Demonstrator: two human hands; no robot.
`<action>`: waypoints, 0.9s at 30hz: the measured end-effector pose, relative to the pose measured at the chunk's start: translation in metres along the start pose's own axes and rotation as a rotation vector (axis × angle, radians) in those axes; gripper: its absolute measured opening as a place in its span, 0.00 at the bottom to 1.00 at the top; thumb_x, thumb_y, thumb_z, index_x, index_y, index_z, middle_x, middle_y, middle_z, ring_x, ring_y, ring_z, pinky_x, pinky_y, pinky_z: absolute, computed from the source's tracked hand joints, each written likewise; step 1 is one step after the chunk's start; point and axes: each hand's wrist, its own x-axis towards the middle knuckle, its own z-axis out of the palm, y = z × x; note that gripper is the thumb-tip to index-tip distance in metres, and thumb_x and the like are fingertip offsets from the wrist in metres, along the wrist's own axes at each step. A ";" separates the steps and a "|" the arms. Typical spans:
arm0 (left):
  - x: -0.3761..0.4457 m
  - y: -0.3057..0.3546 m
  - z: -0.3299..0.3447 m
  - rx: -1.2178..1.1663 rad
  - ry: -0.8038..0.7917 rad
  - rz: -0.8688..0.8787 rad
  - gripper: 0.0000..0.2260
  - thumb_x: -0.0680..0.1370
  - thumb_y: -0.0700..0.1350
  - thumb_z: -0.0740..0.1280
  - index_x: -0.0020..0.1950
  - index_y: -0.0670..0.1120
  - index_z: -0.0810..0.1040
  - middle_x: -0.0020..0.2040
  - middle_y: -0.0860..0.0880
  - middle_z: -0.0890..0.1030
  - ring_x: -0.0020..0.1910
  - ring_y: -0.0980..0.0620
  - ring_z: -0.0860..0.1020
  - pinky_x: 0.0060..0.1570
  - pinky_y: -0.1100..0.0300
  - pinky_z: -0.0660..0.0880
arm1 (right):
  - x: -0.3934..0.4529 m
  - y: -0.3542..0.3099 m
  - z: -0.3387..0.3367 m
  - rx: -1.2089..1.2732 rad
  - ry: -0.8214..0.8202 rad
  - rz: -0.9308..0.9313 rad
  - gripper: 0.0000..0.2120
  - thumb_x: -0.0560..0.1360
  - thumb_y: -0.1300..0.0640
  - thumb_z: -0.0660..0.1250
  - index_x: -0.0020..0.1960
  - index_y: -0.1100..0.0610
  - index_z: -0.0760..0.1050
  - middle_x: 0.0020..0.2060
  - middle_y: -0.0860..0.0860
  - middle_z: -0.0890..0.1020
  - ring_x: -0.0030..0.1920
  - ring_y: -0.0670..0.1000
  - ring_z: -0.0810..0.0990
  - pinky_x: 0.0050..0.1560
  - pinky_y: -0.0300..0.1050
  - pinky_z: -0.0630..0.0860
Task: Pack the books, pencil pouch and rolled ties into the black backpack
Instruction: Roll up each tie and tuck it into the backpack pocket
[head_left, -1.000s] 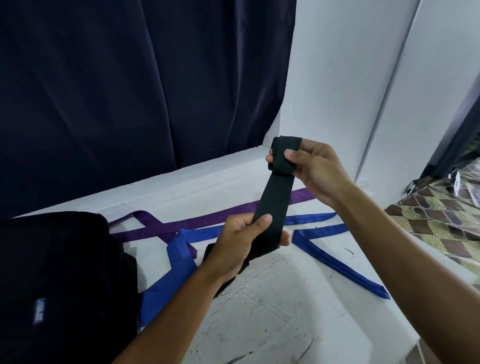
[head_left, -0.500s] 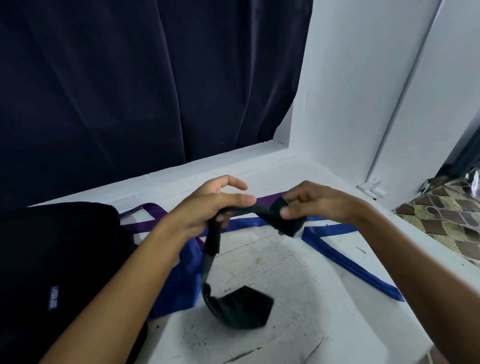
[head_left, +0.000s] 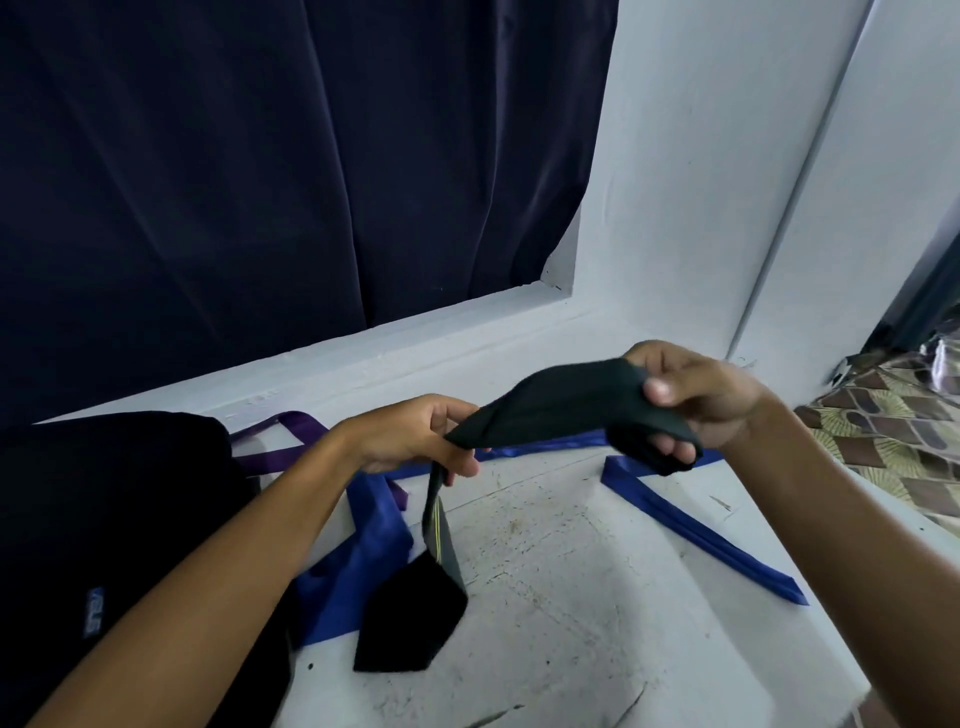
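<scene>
Both hands (head_left: 415, 436) (head_left: 696, 400) hold the black tie (head_left: 561, 410) stretched between them.

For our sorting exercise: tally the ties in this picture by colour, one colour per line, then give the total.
Black tie: 1, held by the left hand and right hand
Blue tie: 1
Purple tie: 1
Total: 3

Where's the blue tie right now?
In the head view, the long blue satin tie lies unrolled on the white ledge, beneath both hands, right of the black backpack, crossing the purple tie.
</scene>
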 end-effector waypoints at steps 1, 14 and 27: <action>0.001 -0.005 0.000 -0.040 -0.014 -0.008 0.12 0.67 0.32 0.74 0.43 0.48 0.82 0.34 0.48 0.77 0.33 0.53 0.76 0.37 0.61 0.77 | 0.001 -0.003 0.001 0.031 0.001 -0.074 0.11 0.79 0.60 0.64 0.45 0.69 0.78 0.34 0.58 0.83 0.31 0.49 0.82 0.32 0.38 0.77; 0.019 -0.029 -0.032 -0.090 0.210 -0.081 0.32 0.52 0.58 0.84 0.50 0.44 0.82 0.46 0.45 0.85 0.51 0.46 0.82 0.55 0.54 0.77 | 0.015 -0.056 0.032 0.308 0.302 -0.295 0.15 0.81 0.62 0.59 0.58 0.74 0.73 0.44 0.69 0.81 0.43 0.63 0.84 0.46 0.49 0.81; 0.026 0.081 0.036 -0.084 0.647 0.685 0.17 0.69 0.49 0.74 0.55 0.46 0.79 0.53 0.45 0.82 0.55 0.49 0.79 0.52 0.59 0.78 | 0.045 -0.108 0.067 0.003 0.800 -0.365 0.12 0.70 0.54 0.66 0.35 0.61 0.82 0.30 0.53 0.81 0.27 0.46 0.79 0.30 0.34 0.77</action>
